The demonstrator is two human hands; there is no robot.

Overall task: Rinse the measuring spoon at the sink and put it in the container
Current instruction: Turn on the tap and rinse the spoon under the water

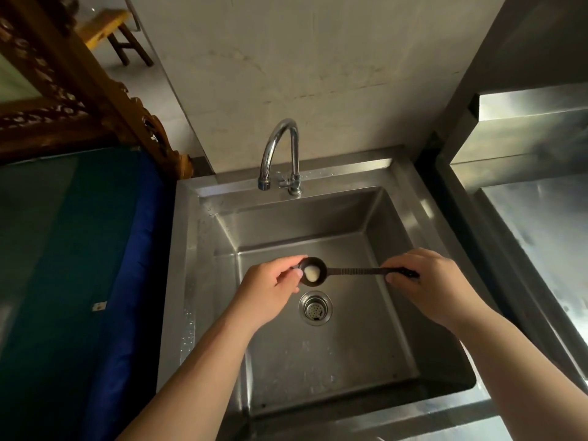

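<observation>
A dark measuring spoon (350, 271) lies level over the middle of the steel sink (375, 214), its round bowl to the left with a pale lump or reflection inside. My right hand (426, 281) pinches the end of its handle. My left hand (270, 291) holds the bowl's rim between thumb and fingers. The chrome tap (281, 144) stands at the back of the sink, with no water visibly running. The drain strainer (315, 307) lies just below the spoon. No container is in view.
A steel counter with a raised shelf (541, 198) runs along the right. On the left is a surface covered in blue and green cloth (95, 249), with a carved wooden frame (79, 90) behind it. A wooden stool (117, 30) stands far back.
</observation>
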